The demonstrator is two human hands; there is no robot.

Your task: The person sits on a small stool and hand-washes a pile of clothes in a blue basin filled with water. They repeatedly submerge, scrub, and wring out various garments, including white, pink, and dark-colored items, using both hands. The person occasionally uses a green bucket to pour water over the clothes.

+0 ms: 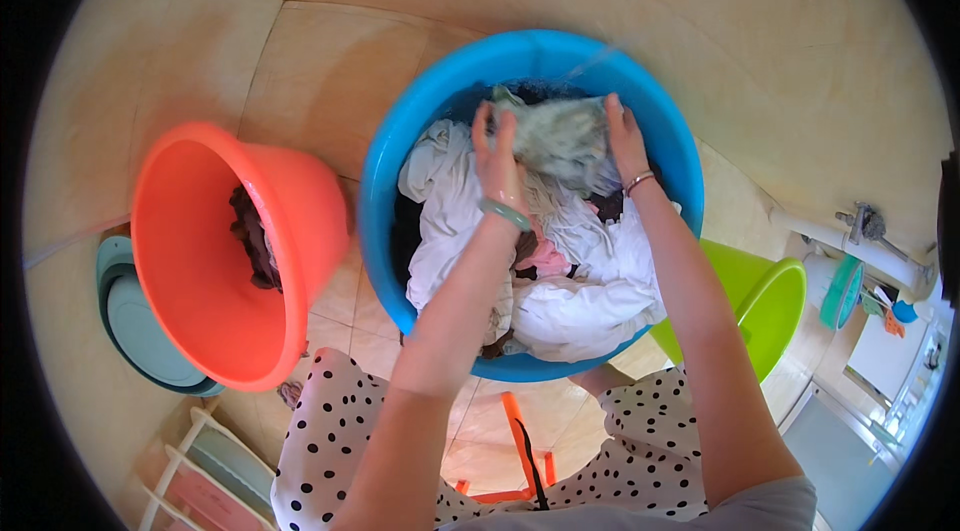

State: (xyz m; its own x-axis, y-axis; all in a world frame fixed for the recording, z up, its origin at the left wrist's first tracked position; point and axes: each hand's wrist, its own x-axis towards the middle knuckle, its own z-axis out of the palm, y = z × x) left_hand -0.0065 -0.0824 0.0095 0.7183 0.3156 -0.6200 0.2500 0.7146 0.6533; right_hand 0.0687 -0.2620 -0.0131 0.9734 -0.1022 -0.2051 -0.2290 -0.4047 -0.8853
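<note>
Sitting on the tiled floor (340,81) in the middle of the view: a big blue basin (400,141), taken here as the landmark, full of wet laundry. Lying inside the blue basin, mostly in its near half: a heap of white clothes (560,301), with a small pink piece (545,256) and some dark fabric showing between the folds. Standing just beside the blue basin, on its left and tilted toward the camera: an orange basin (190,281), holding a dark bundle of cloth (255,236) against its inner wall. Peeking out on the right of the blue basin, partly hidden behind the forearm: a lime green basin (775,306). Leaning further left, beyond the orange basin: a teal tub (130,321). Being held over the far half of the blue basin: a pale greenish cloth (565,136), bunched up and stretched between both hands. Gripping the left end of this cloth: the left hand (497,156), fingers curled together and clamped on the fabric, a green bangle on its wrist. Gripping the right end: the right hand (625,136), fingers closed on the cloth edge, a thin bracelet on its wrist.
</note>
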